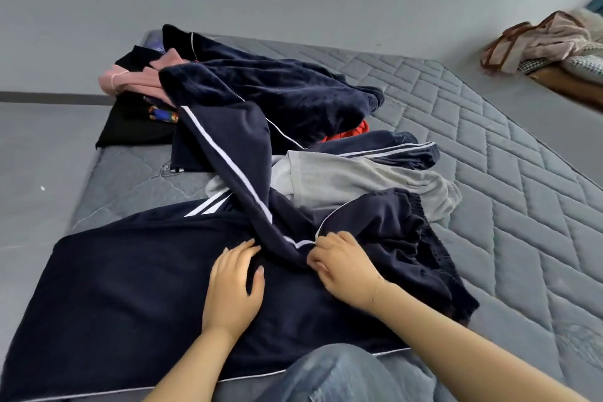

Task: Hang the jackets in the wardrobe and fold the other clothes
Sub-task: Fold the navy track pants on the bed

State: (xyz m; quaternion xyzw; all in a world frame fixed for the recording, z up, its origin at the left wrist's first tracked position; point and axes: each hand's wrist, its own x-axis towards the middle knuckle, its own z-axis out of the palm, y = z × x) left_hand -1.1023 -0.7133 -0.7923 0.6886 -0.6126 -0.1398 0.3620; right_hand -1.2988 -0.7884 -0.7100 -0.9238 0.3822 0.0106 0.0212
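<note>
Head view: person leans over grey quilted mattress (pixel 489 147), knee in jeans at the near edge. Navy garment (pixel 130 287) lies spread flat on the mattress nearest the person. Left hand (pixel 233 284) rests flat on it, fingers straight, gripping nothing. Right hand (pixel 342 266) pinches the end of a navy striped sleeve or leg (pixel 235 166) that trails across from the heap behind. Heap holds a dark velvet top (pixel 277 91), grey garment (pixel 352 179), pink item (pixel 130 78), something red. Likely step: folding the navy piece. To do it well: left palm should pin the body flat while the right draws the striped part straight along a seam, free of the heap, then smooth before the next fold. Wardrobe not in view.
</note>
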